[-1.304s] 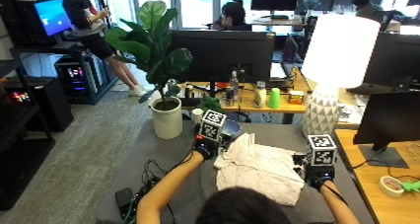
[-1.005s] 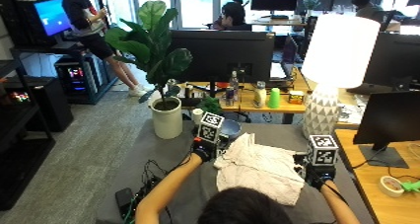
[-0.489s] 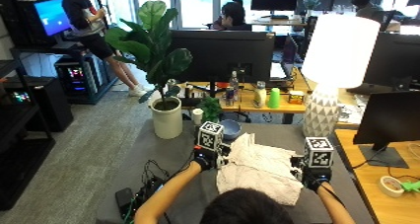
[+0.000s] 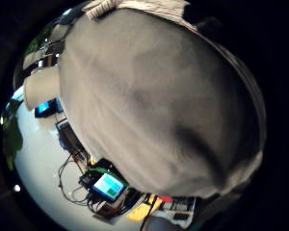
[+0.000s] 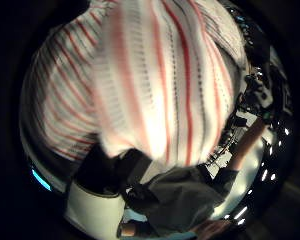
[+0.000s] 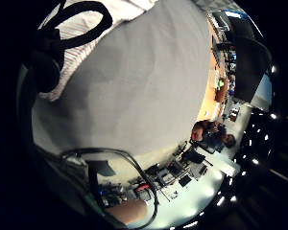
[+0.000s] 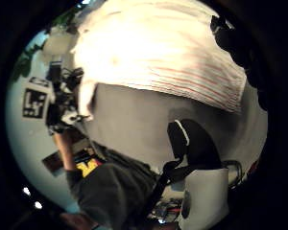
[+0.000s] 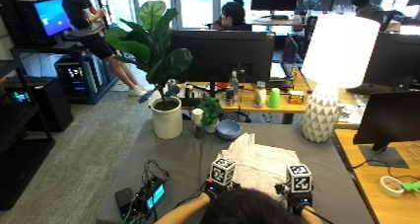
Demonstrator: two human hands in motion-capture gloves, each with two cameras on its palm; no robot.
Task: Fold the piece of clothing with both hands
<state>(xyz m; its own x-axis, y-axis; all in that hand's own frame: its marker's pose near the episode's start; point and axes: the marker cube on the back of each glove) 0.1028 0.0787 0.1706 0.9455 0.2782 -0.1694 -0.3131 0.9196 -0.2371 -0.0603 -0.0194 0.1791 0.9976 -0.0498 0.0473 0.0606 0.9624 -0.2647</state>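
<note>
A white garment with thin red stripes (image 8: 257, 160) lies rumpled on the grey table (image 8: 177, 157), just beyond my head. My left hand (image 8: 214, 186) is at its near left edge. In the left thumb side view the striped cloth (image 5: 155, 85) fills the picture, its edge raised and bunched at the palm. My right hand (image 8: 297, 193) is at the near right corner. In the right thumb side view its fingers (image 7: 226, 29) curl at the edge of the garment (image 7: 158, 52), and the left hand (image 7: 62, 108) shows across the cloth.
At the table's far edge stand a potted plant (image 8: 165, 116), a small plant (image 8: 210, 113), a blue bowl (image 8: 228, 129) and a tall white lamp (image 8: 328, 76). A cabled device with a lit screen (image 8: 150, 197) lies at the near left. A wooden desk (image 8: 387, 184) adjoins on the right.
Both hands have drawn back toward me and closer together, from the garment's sides to its near edge. The garment stays in much the same place.
</note>
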